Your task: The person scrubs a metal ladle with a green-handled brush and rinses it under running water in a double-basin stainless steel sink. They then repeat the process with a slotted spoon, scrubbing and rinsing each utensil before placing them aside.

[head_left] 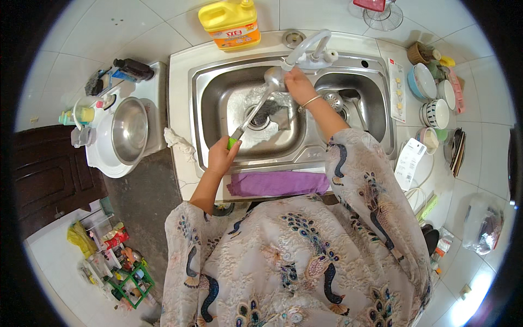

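My left hand [220, 156] is closed round the green-ended handle of a metal ladle [252, 115], which slants up and to the right over the left basin of a steel double sink [204, 158]. At the ladle's bowl, just below the tip of the white faucet [303, 50], my right hand [298, 86] curls against the metal; its fingertips are partly hidden. Water and a greyish piece [280, 118], whose kind I cannot make out, lie round the drain beneath. In the right basin are a drain strainer [333, 101] and a long-handled utensil [359, 111].
A yellow detergent jug [231, 27] stands behind the sink. A purple cloth [278, 183] lies along the front edge, and a white rag [178, 143] hangs at the left. Stacked bowls [434, 113] fill the right counter. A steel basin [129, 131] leans at the left.
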Tool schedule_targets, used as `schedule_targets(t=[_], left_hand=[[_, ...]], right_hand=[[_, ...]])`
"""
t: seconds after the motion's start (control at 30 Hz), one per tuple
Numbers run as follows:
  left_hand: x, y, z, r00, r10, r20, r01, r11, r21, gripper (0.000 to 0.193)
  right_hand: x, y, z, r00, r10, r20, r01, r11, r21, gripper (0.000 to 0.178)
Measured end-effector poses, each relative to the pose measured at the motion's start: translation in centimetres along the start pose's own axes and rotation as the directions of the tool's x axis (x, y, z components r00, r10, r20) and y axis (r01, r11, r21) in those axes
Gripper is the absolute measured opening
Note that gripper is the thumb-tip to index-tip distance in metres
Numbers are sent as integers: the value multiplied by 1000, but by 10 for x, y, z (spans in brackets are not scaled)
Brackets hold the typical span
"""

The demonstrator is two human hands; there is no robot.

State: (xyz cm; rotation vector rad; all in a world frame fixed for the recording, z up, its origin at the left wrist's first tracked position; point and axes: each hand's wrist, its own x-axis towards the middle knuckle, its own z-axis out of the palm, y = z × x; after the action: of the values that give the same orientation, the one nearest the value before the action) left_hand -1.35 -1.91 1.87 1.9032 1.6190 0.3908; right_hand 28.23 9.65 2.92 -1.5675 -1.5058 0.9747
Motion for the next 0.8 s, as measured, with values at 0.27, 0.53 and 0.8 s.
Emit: schedule_targets(t=[0.27, 0.53, 0.8], left_hand=[[1, -1, 8, 976, -75, 205, 127, 959, -255, 39], [-10, -12, -24, 503, 179, 845, 860, -6, -511, 47], [-1, 7, -53, 593, 112, 798, 771, 207, -602, 48]], right_hand=[[19, 9, -3, 980, -3, 200, -15, 996, 89, 20], [18, 28, -5, 892, 221, 395, -338, 905, 256, 30], [27, 66, 9, 938, 210, 277, -31, 844, -536, 40]])
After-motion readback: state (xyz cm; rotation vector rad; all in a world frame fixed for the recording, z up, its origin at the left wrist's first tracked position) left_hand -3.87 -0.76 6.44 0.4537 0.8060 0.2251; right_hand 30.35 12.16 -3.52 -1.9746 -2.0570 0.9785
